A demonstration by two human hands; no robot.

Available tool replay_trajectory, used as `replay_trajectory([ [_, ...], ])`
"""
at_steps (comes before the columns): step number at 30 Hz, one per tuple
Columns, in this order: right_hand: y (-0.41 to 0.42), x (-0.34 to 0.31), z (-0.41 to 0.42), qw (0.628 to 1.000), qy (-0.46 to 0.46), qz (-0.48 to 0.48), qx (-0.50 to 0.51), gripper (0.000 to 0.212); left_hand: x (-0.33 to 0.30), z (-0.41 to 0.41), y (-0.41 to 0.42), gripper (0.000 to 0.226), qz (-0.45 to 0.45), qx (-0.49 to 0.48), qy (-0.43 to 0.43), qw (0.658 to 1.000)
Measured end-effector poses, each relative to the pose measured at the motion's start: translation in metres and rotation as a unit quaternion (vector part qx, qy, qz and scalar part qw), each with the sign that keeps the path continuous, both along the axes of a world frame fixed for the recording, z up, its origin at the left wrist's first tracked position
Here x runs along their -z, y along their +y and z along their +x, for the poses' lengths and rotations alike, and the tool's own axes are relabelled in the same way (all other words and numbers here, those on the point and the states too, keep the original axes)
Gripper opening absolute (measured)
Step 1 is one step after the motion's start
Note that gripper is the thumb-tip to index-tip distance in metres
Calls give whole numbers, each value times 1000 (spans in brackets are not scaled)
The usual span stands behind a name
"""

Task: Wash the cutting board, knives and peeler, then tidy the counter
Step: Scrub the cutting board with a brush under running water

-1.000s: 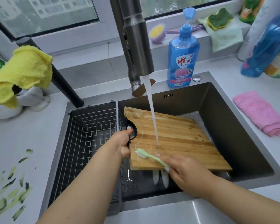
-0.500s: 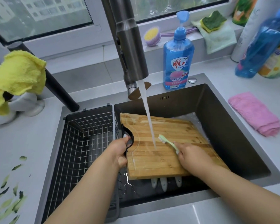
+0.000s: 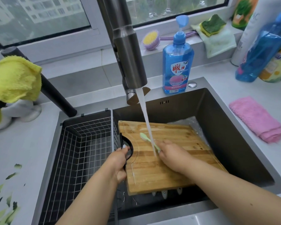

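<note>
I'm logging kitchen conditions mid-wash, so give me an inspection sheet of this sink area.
Surface: grey counter with green peel scraps.
Job's things: cutting board in sink under running water; white handles under it.
Clutter: dish soap bottle, pink cloth, yellow cloth.
Grippers: left hand grips board handle; right hand holds green brush.
Cables: nothing seen.
Surroundings: window, wire basket.

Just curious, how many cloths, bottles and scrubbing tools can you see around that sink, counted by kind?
Cloths: 3: yellow cloth, pink cloth, pale green cloth
Bottles: 3: blue pump soap bottle, blue bottle, white bottle
Scrubbing tools: 3: purple brush, green sponge, green toothbrush in the right hand
Total: 9
</note>
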State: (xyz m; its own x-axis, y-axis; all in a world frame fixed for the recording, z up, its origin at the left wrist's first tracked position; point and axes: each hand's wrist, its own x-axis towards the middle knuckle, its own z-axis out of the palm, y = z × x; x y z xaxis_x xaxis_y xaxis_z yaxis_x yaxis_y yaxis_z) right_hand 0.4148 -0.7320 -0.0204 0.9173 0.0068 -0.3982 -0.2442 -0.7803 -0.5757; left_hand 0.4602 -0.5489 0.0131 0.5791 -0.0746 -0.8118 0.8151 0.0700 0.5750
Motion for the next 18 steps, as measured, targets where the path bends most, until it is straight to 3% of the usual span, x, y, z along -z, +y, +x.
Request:
replay_trajectory([
  [2,3,6,18,1000,-2,16,2,49,0,0,-1,23,1,15,-11,1000],
  [6,-18,20,46,986,46,-105,123,43,0,2,-1,25,5,28,-17,999],
  [8,-9,17,50,988,48,-78,124,43,-1,4,-1,25,7,24,-14,1000],
  [11,14,17,49,995,11,48,83,46,-2,4,-1,24,7,25,-13,1000],
  [16,-3,21,67,993,37,-53,94,47,-2,2,1,24,4,18,-5,1000],
  [18,8,9,70,998,20,9,53,38,-1,1,1,25,2,20,-9,1000],
])
